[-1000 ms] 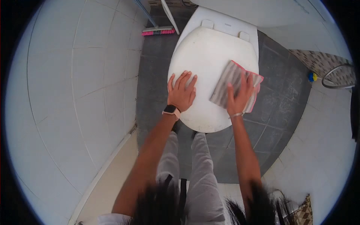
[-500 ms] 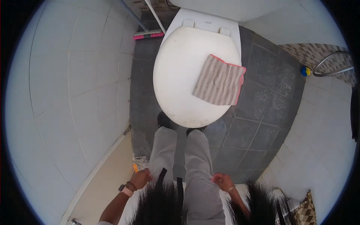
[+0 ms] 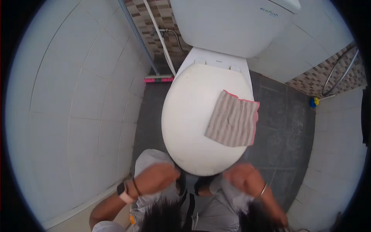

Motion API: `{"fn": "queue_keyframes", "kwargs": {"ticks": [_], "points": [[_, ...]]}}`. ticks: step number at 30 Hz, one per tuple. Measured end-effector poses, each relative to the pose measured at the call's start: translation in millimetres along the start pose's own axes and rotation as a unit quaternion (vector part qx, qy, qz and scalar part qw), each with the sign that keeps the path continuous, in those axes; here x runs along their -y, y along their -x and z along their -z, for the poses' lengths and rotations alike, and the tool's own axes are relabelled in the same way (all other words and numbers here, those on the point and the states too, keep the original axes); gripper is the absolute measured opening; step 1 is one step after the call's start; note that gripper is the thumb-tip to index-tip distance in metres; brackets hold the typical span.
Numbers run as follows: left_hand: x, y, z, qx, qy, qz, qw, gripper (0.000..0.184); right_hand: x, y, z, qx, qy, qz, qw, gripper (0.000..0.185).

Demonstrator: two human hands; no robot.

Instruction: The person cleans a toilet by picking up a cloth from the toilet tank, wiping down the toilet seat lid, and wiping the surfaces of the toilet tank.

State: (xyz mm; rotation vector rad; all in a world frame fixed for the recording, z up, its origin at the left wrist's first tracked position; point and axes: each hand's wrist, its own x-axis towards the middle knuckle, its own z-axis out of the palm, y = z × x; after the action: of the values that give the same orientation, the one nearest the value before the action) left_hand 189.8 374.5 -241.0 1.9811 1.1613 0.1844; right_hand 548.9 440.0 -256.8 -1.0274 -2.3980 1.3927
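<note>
The white toilet lid [image 3: 189,112] is down in front of me. A grey-brown striped cloth [image 3: 232,120] with a red edge lies flat on its right half. Near the lid's front left, my left hand [image 3: 157,178] hovers by my knee, with a watch and a dark band on the wrist. On the other side, my right hand [image 3: 244,177] is close to the front right rim, below the cloth, a thin bangle on its wrist. Motion smears the fingers of both hands, and no object shows in either.
A cistern [image 3: 235,27] stands behind the lid. To its left, a pink-bristled floor brush [image 3: 158,79] leans near a water pipe. White tiled walls [image 3: 85,100] close in on both sides. A blue and yellow item [image 3: 313,102] sits at the right wall on the dark floor [image 3: 278,127].
Both hands have come forward from beside my thighs to the front of the toilet. My knees are now bent, and my view has tilted up, showing more of the cistern. The cloth stays on the lid.
</note>
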Motion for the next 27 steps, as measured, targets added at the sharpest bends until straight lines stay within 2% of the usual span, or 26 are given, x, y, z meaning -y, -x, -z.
{"fn": "queue_keyframes", "kwargs": {"ticks": [1,2,4,6,9,10,13,19,22,27], "points": [[17,-25,6,-0.098,-0.055,-0.028,0.993,0.025,-8,-29,10,-0.088,0.079,0.026,0.993,0.024],[35,-48,10,-0.194,-0.107,-0.059,0.973,0.026,-25,-57,12,-0.123,0.132,0.027,0.983,0.031],[64,-90,17,-0.307,-0.182,-0.051,0.933,0.026,-61,-108,9,-0.177,0.229,0.008,0.957,0.044],[100,-112,14,-0.356,-0.209,-0.055,0.909,0.028,-79,-135,0,-0.205,0.302,0.028,0.931,0.053],[117,-125,10,-0.396,-0.225,-0.062,0.888,0.030,-77,-152,-5,-0.231,0.395,0.043,0.888,0.057],[118,-127,4,-0.406,-0.207,-0.059,0.888,0.030,-73,-152,-7,-0.182,0.383,0.003,0.906,0.061],[121,-129,-7,-0.438,-0.151,-0.062,0.884,0.032,-71,-149,-19,-0.185,0.399,0.028,0.897,0.061],[130,-130,-20,-0.528,0.013,-0.096,0.844,0.037,-32,-153,-77,-0.125,0.407,0.112,0.898,0.058],[132,-130,-18,-0.555,0.010,-0.097,0.826,0.040,-19,-191,-79,-0.096,0.399,0.125,0.903,0.055],[116,-129,-11,-0.563,-0.038,-0.087,0.821,0.040,-25,-282,-49,-0.152,0.429,0.070,0.888,0.049]]}}
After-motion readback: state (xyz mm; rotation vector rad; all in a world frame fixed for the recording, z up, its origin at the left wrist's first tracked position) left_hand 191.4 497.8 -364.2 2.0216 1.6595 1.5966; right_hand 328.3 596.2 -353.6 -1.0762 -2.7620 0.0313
